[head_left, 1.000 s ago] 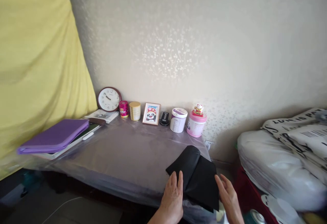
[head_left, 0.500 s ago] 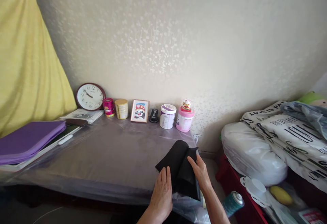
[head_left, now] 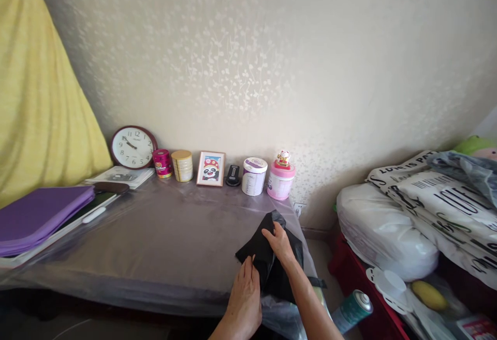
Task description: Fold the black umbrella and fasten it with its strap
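Note:
A thin black sheet that looks like a folded plastic bag (head_left: 258, 247) lies at the right front corner of the table, partly creased and overlapping itself. My left hand (head_left: 245, 291) is closed on its near left edge, fingers together and thumb against them. Over the bag's upper part, my right hand (head_left: 278, 241) pinches a raised fold between thumb and fingers. My right forearm covers part of the bag, and a dark strip of it sticks out to the right of that arm.
Along the wall stand a clock (head_left: 134, 147), a pink tin (head_left: 162, 163), a yellow-lidded can (head_left: 182, 166), a panda picture frame (head_left: 210, 168) and two tubs (head_left: 254, 177). Purple folders (head_left: 44, 219) lie left. A spray can (head_left: 353, 310) and red bin (head_left: 363, 288) are right.
My right hand has moved up and left from the bag's right side to its upper part, lifting and bunching the material there. The left hand stays at the near left edge.

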Motion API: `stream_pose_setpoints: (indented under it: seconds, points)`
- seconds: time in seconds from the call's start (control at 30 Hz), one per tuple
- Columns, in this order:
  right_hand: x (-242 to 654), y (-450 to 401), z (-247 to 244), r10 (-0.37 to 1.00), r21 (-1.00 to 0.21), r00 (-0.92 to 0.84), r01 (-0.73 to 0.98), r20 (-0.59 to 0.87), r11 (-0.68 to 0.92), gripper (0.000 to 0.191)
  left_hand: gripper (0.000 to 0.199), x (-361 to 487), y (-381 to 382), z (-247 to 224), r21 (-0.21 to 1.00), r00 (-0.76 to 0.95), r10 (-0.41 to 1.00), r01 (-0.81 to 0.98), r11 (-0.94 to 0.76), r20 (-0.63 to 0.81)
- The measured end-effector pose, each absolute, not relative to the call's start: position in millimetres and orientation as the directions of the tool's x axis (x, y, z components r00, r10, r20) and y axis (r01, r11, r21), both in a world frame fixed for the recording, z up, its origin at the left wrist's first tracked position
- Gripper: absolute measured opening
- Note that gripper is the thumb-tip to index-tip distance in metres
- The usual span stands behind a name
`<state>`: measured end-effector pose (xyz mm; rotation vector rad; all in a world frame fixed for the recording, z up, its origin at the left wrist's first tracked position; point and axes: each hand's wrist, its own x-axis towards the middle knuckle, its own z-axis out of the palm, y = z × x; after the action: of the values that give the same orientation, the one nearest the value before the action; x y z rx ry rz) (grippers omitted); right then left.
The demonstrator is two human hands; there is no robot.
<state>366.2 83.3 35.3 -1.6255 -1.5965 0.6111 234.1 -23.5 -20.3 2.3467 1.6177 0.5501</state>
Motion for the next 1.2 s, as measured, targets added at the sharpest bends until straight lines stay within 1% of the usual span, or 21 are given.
stream_pose_setpoints:
  seconds: [0.07, 0.13, 0.23, 0.3, 0.4, 0.47, 0.53, 0.6, 0.67, 0.77, 0.9, 1.0, 1.1, 1.2]
  points:
    - [363.9, 84.2, 36.3, 0.988, -0.76, 0.109, 0.65, 0.112, 0.014, 0.044, 0.072, 232.7, -24.4, -12.4, 0.392, 0.312, 0.935, 0.85, -0.353, 0.168]
    - [361.9, 83.8, 39.8, 0.99, -0.71, 0.123, 0.703, 0.065, -0.041, 0.046, 0.067, 231.4, -25.0, -6.0, 0.376, 0.3, 0.941, 0.862, -0.339, 0.158]
    - [358.6, 82.0, 46.3, 0.993, -0.644, 0.114, 0.762, 0.032, -0.067, 0.047, 0.063, 228.0, -25.7, -5.0, 0.372, 0.303, 0.944, 0.868, -0.33, 0.131]
    - [356.3, 80.0, 50.4, 0.997, -0.636, 0.07, 0.771, 0.038, -0.03, 0.045, 0.06, 223.7, -27.3, -7.7, 0.388, 0.292, 0.945, 0.862, -0.327, 0.148]
    - [352.8, 75.4, 56.2, 0.997, -0.691, -0.074, 0.719, 0.039, 0.08, 0.033, 0.053, 216.3, -32.5, -4.4, 0.411, 0.237, 0.939, 0.852, -0.324, 0.248]
    - [351.0, 71.9, 59.6, 0.985, -0.729, -0.17, 0.671, 0.026, 0.135, 0.036, 0.044, 214.0, -36.6, 7.8, 0.417, 0.197, 0.925, 0.848, -0.328, 0.326]
    - [349.9, 69.3, 61.9, 0.973, -0.733, -0.229, 0.66, 0.015, 0.166, 0.043, 0.034, 215.8, -38.8, 25.1, 0.42, 0.226, 0.899, 0.823, -0.382, 0.376]
    - [349.9, 68.1, 62.6, 0.965, -0.72, -0.262, 0.669, 0.002, 0.184, 0.042, 0.029, 221.0, -37.5, 39.8, 0.416, 0.332, 0.867, 0.775, -0.476, 0.372]
    - [350.8, 68.5, 62.1, 0.952, -0.719, -0.306, 0.664, -0.011, 0.205, 0.038, 0.031, 226.8, -32.5, 45.1, 0.404, 0.389, 0.847, 0.753, -0.519, 0.364]
    - [352.5, 69.7, 61.4, 0.931, -0.716, -0.366, 0.65, -0.001, 0.255, 0.034, 0.044, 231.4, -22.3, 33.0, 0.389, 0.396, 0.847, 0.761, -0.519, 0.355]
    - [352.3, 63.0, 62.9, 0.918, -0.672, -0.39, 0.664, 0.064, 0.329, 0.03, 0.059, 230.1, -15.2, 7.1, 0.387, 0.399, 0.855, 0.769, -0.509, 0.332]
    - [352.5, 48.3, 60.7, 0.901, -0.611, -0.384, 0.669, 0.204, 0.424, 0.027, 0.061, 229.5, -16.1, 0.7, 0.386, 0.404, 0.867, 0.78, -0.494, 0.293]
    - [357.1, 34.0, 51.5, 0.854, -0.567, -0.371, 0.639, 0.364, 0.519, 0.028, 0.06, 230.7, -18.7, 3.7, 0.383, 0.395, 0.882, 0.796, -0.468, 0.257]
    - [366.2, 31.9, 39.5, 0.777, -0.464, -0.411, 0.634, 0.476, 0.619, 0.029, 0.062, 231.4, -20.6, 7.9, 0.384, 0.38, 0.9, 0.815, -0.435, 0.213]
